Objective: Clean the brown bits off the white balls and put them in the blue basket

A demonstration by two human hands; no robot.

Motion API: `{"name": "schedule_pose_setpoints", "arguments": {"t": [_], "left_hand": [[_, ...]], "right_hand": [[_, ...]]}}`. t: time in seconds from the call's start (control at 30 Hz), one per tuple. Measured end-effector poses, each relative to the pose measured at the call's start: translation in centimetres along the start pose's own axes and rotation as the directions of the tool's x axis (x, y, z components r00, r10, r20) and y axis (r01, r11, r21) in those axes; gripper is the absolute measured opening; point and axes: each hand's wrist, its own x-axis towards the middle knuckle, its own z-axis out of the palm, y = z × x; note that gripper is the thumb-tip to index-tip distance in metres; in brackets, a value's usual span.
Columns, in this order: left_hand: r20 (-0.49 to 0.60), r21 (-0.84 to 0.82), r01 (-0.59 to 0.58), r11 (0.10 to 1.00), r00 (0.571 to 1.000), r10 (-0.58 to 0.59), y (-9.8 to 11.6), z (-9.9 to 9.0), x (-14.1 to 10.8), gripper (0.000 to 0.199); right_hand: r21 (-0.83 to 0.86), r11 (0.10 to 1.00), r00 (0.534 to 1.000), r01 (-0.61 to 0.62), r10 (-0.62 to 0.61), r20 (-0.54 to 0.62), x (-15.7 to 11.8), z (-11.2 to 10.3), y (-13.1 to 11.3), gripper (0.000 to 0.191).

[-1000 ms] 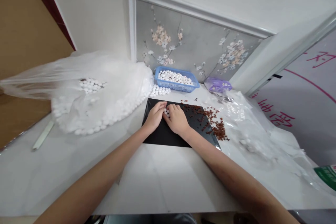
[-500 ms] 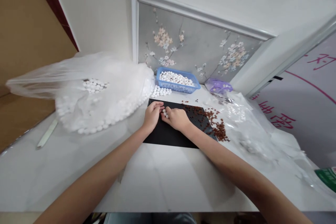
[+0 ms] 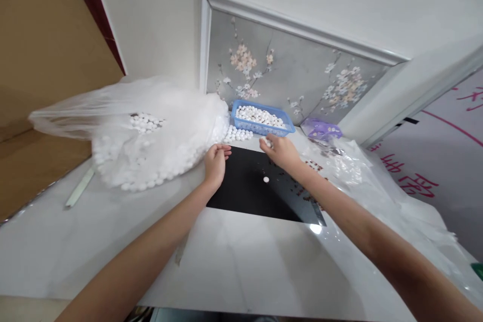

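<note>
My right hand (image 3: pixel 284 152) is raised over the far edge of the black mat (image 3: pixel 241 186), its fingers closed on several small white balls (image 3: pixel 268 143). My left hand (image 3: pixel 216 165) rests at the mat's far left corner, fingers stretched to the right, with nothing visible in it. One white ball (image 3: pixel 266 179) lies alone on the mat. Beyond the right hand stands a blue basket (image 3: pixel 264 128) filled with white balls. A patch of loose white balls (image 3: pixel 238 134) lies on the table in front of it. Small brown pieces (image 3: pixel 315 165) show partly behind my right forearm.
A large clear bag of white balls (image 3: pixel 158 151) sits at the left, with a pale green strip (image 3: pixel 80 188) beside it. Clear plastic bags (image 3: pixel 350 171) and a purple packet (image 3: pixel 322 130) lie at the right. A framed flower panel (image 3: pixel 294 60) stands behind.
My right hand has moved away from the left, rightward and back, carrying the white balls. A single ball now shows on the mat. My left hand has stayed near the mat's corner.
</note>
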Motion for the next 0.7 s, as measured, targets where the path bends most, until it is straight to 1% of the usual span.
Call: {"name": "schedule_pose_setpoints", "arguments": {"t": [0.1, 0.17, 0.27, 0.3, 0.37, 0.47, 0.57, 0.63, 0.7], "left_hand": [[0.019, 0.012, 0.003, 1.000, 1.000, -0.003, -0.1, 0.0, 0.0, 0.019], [0.030, 0.030, 0.000, 1.000, 1.000, -0.001, -0.1, -0.1, 0.0, 0.019], [0.053, 0.075, -0.030, 0.997, 0.998, 0.026, -0.3, -0.2, 0.1, 0.019], [0.063, 0.091, -0.041, 0.995, 0.997, 0.035, -0.3, -0.3, 0.2, 0.019], [0.081, 0.122, -0.059, 0.991, 0.995, 0.050, -0.5, -0.5, 0.3, 0.020], [0.100, 0.158, -0.080, 0.984, 0.993, 0.065, -0.7, -0.7, 0.5, 0.021], [0.110, 0.180, -0.094, 0.979, 0.991, 0.074, -0.8, -0.8, 0.5, 0.021], [0.119, 0.188, -0.102, 0.977, 0.990, 0.081, -0.8, -0.8, 0.5, 0.021], [0.131, 0.184, -0.109, 0.977, 0.988, 0.086, -0.7, -0.7, 0.5, 0.021]], "right_hand": [[-0.040, 0.999, 0.998, -0.027, 0.025, -0.059, 3.4, -1.0, 1.1, 0.043], [-0.049, 0.997, 0.996, -0.054, 0.051, -0.070, 6.4, -1.0, 1.5, 0.046], [-0.062, 0.990, 0.991, -0.130, 0.131, 0.018, 10.7, -0.2, 1.9, 0.047], [-0.060, 0.984, 0.984, -0.166, 0.169, 0.051, 11.9, 0.3, 2.0, 0.047], [-0.045, 0.977, 0.974, -0.207, 0.210, 0.081, 13.8, 1.2, 2.5, 0.047], [-0.004, 0.969, 0.961, -0.248, 0.247, 0.128, 15.2, 2.4, 3.9, 0.047], [0.043, 0.964, 0.950, -0.261, 0.249, 0.189, 15.6, 3.1, 5.7, 0.042], [0.069, 0.964, 0.951, -0.258, 0.241, 0.197, 15.7, 3.1, 6.7, 0.035], [0.092, 0.963, 0.957, -0.252, 0.234, 0.174, 15.6, 2.6, 7.4, 0.032]]}}
